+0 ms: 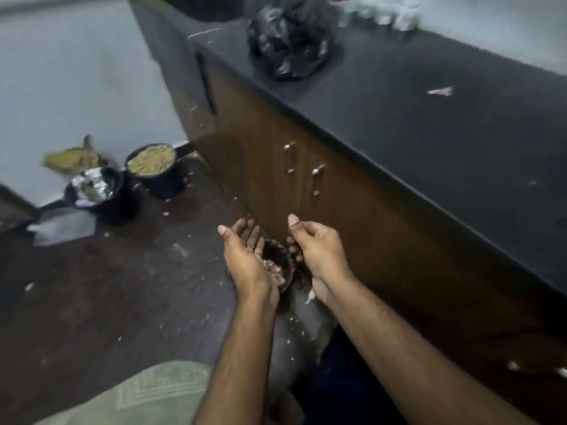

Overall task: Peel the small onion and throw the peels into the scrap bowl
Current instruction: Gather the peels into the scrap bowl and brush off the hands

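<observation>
Head view, looking down at floor level. Scrap bowl, dark, sits on the floor close to the cabinet front, w/ pinkish onion peels visible inside; most of its rim is hidden by the hands. Left hand is held over the bowl's left side, palm turned inward, fingers straight and spread apart, grip slack, holding nothing I can see. Right hand is over the bowl's right side, thumb up, fingers curled loosely downward toward the bowl; can't tell if anything is pinched in that grip. The onion itself can't be made out, picture is blurred.

Small pale scraps lie scattered on the floor around the bowl. Left of the bowl and farther back, against the wall, stand two dark pots: one filled w/ yellowish stuff, the other w/ crumpled foil on top. Above and right of the bowl runs the dark worktop, w/ a black plastic bag near its far end. A pale green cloth lies near the bottom edge, left of the forearms.
</observation>
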Demonstrator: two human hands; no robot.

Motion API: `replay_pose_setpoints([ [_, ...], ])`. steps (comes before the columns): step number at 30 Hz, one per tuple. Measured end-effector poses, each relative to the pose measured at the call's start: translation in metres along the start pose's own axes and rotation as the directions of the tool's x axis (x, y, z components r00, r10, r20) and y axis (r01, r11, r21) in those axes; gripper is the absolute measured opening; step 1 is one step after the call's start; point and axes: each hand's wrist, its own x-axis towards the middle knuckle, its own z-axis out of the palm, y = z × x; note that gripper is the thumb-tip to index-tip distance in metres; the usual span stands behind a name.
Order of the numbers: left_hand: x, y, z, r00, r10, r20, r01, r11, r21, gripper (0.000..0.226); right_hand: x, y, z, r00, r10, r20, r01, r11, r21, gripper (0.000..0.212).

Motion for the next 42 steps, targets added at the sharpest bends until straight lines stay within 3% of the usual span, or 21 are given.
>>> replay_pose_setpoints([
  [2, 0.013, 0.005, -0.011, 0.998, -0.012, -0.054, 0.010, 1.000, -0.030, 0.061, 0.019, 0.009, 0.023, 0.997, 0.063, 0.033, -0.065, 0.996, 0.061, 0.008],
  [5, 0.033, 0.005, -0.021, 0.996, -0.032, -0.088, 0.028, 0.998, -0.054, 0.071, 0.037, 0.014, 0.043, 0.992, 0.075, 0.097, -0.077, 0.997, 0.012, 0.043],
  [9, 0.028, 0.002, -0.020, 0.996, -0.042, -0.079, 0.038, 0.998, -0.056, 0.077, 0.034, 0.015, 0.035, 0.982, 0.134, 0.136, -0.129, 0.991, -0.042, 0.051],
  [18, -0.048, -0.002, 0.029, 0.998, -0.014, 0.057, 0.015, 1.000, -0.024, 0.077, -0.018, -0.020, -0.043, 0.998, 0.041, 0.054, -0.047, 0.993, 0.105, 0.060],
  [26, -0.155, 0.002, 0.125, 0.975, -0.018, 0.219, 0.002, 0.997, 0.076, 0.074, -0.077, -0.093, -0.145, 0.997, -0.062, -0.052, 0.071, 0.975, 0.211, 0.056],
  [33, -0.235, 0.010, 0.208, 0.888, -0.145, 0.436, 0.080, 0.983, 0.163, 0.076, -0.116, -0.144, -0.237, 0.979, -0.049, -0.200, 0.121, 0.922, 0.368, 0.062],
  [38, -0.254, -0.002, 0.235, 0.783, -0.276, 0.557, 0.174, 0.958, 0.230, 0.080, -0.131, -0.152, -0.286, 0.928, -0.067, -0.367, 0.211, 0.905, 0.370, 0.075],
  [42, -0.269, -0.011, 0.257, 0.677, -0.415, 0.608, 0.217, 0.902, 0.373, 0.081, -0.140, -0.158, -0.312, 0.873, 0.033, -0.487, 0.216, 0.869, 0.445, 0.073],
])
